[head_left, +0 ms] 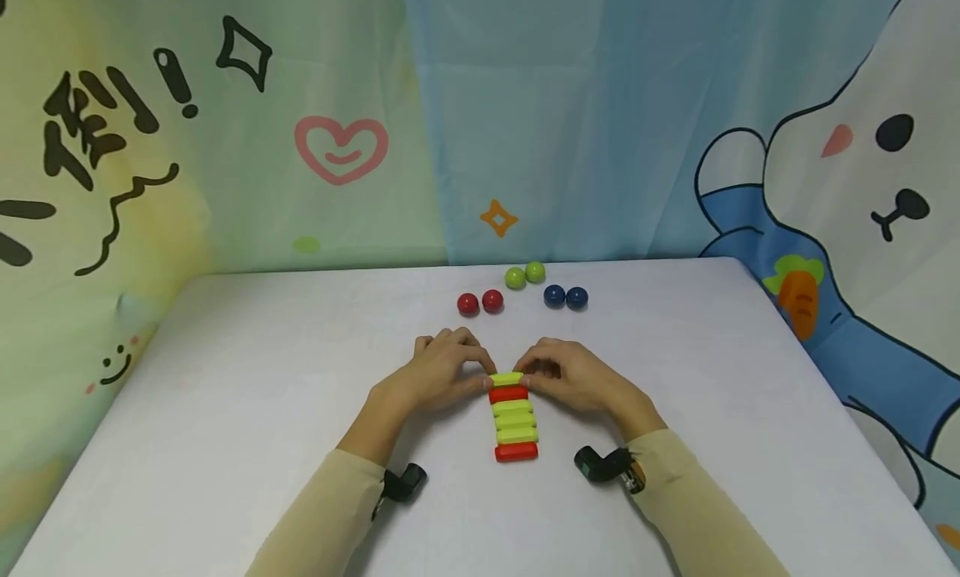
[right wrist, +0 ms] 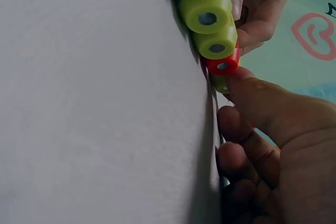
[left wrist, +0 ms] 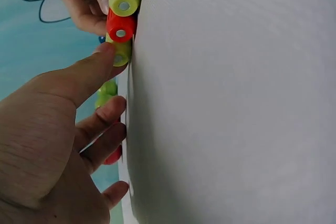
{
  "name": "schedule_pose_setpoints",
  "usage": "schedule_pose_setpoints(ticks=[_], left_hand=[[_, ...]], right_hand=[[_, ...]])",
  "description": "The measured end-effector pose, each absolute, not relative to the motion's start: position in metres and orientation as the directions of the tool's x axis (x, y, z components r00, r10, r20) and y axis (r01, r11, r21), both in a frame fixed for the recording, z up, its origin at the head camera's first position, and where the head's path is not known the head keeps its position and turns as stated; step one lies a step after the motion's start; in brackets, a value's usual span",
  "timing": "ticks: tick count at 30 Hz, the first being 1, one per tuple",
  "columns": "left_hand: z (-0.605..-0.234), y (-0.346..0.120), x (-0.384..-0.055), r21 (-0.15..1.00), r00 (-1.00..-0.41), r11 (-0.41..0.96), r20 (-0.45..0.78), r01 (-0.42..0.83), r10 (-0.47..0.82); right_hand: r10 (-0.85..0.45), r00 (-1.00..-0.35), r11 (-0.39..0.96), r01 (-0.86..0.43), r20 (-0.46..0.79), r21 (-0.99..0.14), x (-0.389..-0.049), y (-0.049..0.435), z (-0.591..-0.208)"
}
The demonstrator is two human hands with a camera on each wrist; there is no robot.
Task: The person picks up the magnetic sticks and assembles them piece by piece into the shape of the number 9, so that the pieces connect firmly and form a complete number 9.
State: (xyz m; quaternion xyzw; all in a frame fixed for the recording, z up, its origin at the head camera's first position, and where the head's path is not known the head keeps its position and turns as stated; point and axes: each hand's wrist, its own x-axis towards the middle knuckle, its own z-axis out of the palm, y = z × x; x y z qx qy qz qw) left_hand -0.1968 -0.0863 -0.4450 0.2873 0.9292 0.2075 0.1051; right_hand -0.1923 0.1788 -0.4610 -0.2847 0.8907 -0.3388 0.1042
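A row of short magnetic rods lies side by side on the table, pointing away from me. At its far end is a yellow-green rod (head_left: 507,378), then a red rod (head_left: 508,394), several more yellow-green rods (head_left: 515,422) and a red rod (head_left: 516,452) nearest me. Round metal discs show in the rod ends in both wrist views. My left hand (head_left: 447,371) pinches the left end of the farthest yellow-green rod between thumb and index finger. From the other side, my right hand (head_left: 576,378) pinches that rod's right end, its thumb (right wrist: 262,95) also close by the red rod.
Beyond the hands stand two red balls (head_left: 468,304), two green balls (head_left: 515,278) and two dark blue balls (head_left: 554,296). A white cloth covers the table (head_left: 247,377). A printed curtain (head_left: 555,127) hangs behind its far edge.
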Motion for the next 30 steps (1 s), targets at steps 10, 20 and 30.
schedule_pose_setpoints(ticks=[10,20,30], left_hand=[[-0.446,-0.08,-0.203,0.468,-0.813,0.729,-0.039,0.499,0.581],[-0.448,-0.08,-0.206,0.555,-0.825,0.705,-0.058,0.442,0.563],[-0.459,-0.076,-0.209,0.585,-0.824,0.688,-0.055,0.431,0.563]], right_hand=[[-0.573,-0.819,0.635,-0.41,-0.043,-0.655,-0.202,0.182,-0.451],[-0.555,-0.831,0.609,-0.383,-0.029,-0.694,-0.2,0.179,-0.456],[-0.515,-0.855,0.647,-0.343,-0.059,-0.681,-0.198,0.177,-0.46]])
